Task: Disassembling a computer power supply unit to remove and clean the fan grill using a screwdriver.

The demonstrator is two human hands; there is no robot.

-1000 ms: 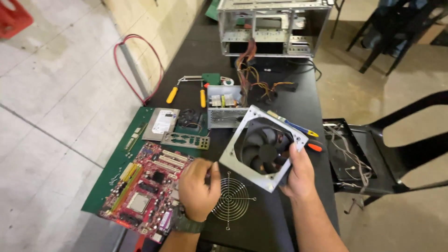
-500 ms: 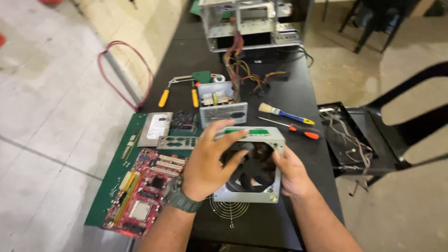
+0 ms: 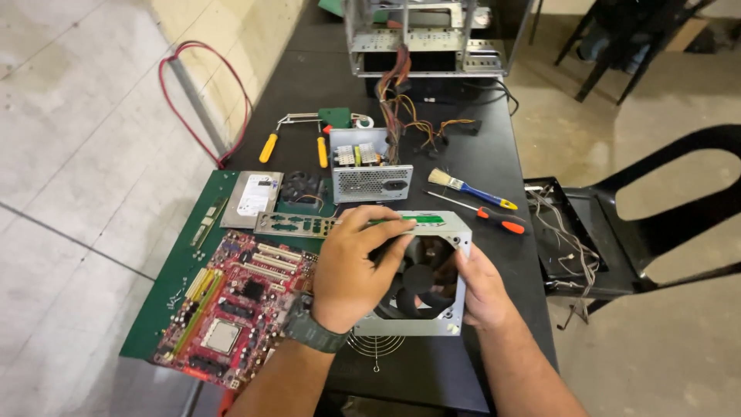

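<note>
red motherboard (image 3: 231, 313), paintbrush (image 3: 471, 188), screwdriver (image 3: 482, 214)

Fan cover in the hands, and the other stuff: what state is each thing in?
Fan cover: held flat by both hands.
Left hand: grip on top.
Right hand: grip on right edge.
Power supply: opened, wires out.
Case: open, bare.
Grille: off, lying flat.

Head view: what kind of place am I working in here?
Probably an informal computer repair bench. On the black table lie a red motherboard, an opened power supply and a screwdriver, with a stripped metal case behind. Both hands hold a fan cover.
</note>
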